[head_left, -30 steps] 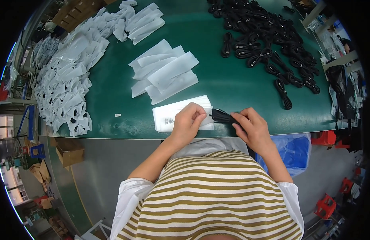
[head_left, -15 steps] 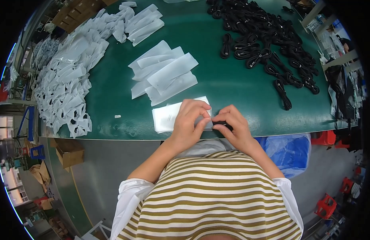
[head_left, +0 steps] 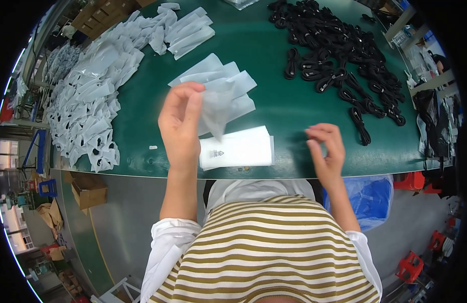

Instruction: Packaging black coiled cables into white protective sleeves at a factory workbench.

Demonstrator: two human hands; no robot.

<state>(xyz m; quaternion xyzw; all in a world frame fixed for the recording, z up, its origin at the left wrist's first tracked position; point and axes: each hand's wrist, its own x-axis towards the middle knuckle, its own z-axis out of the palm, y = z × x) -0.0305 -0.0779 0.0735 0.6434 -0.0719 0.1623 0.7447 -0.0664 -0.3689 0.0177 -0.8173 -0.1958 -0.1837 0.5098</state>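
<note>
The left hand (head_left: 182, 121) is closed in a pinch, thumb against fingers, upon a frosted bag (head_left: 213, 112); the bag hangs on the right side of that hand, above the gap between the loose bags (head_left: 244, 84) and the near stack of white bags (head_left: 237, 147); it seems to be gripped by one end so that the rest falls free of the palm (whether anything lies inside it cannot be told).

The right hand (head_left: 326, 151) stands to the right of the stack, well apart from it, above the bench (head_left: 137, 132); thumb and fingers are parted and slightly curled, with nothing seen between them.

The near stack lies flat by the near edge, printed mark upward at its left end; that position presumably keeps it within easy reach of both hands. The loose bags overlap in a fan beyond it; a large heap of pale bags (head_left: 99, 107) occupies the left side; black coiled cables (head_left: 339, 50) lie at the far right, one coil (head_left: 360, 125) nearest the right hand; this division by side probably serves to keep bags and cables from mixing.
</note>
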